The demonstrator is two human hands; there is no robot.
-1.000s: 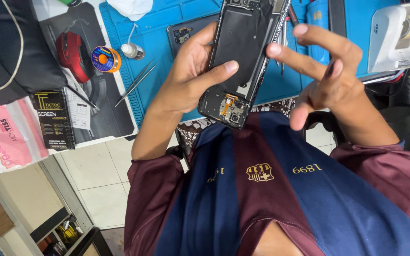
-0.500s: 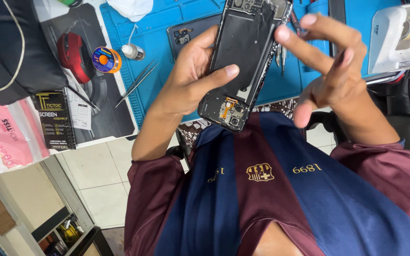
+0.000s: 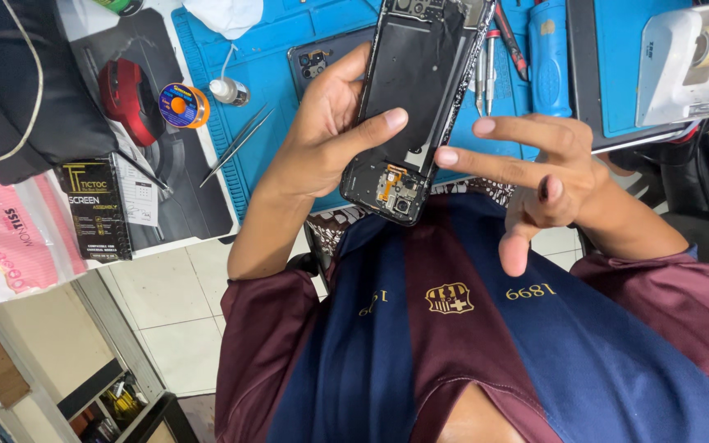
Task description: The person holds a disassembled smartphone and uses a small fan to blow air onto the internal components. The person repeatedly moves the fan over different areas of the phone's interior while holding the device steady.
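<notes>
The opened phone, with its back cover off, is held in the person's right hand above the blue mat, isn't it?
Not quite: the head view shows the left hand gripping the opened phone above the blue mat. The right hand holds nothing, its fingers spread.

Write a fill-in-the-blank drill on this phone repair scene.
1. The left hand grips an opened ___.
2. The right hand holds ___.
3. The tweezers lie on a mat coloured ___.
4. The mouse is coloured ___.

Missing words: phone; nothing; blue; red
</notes>
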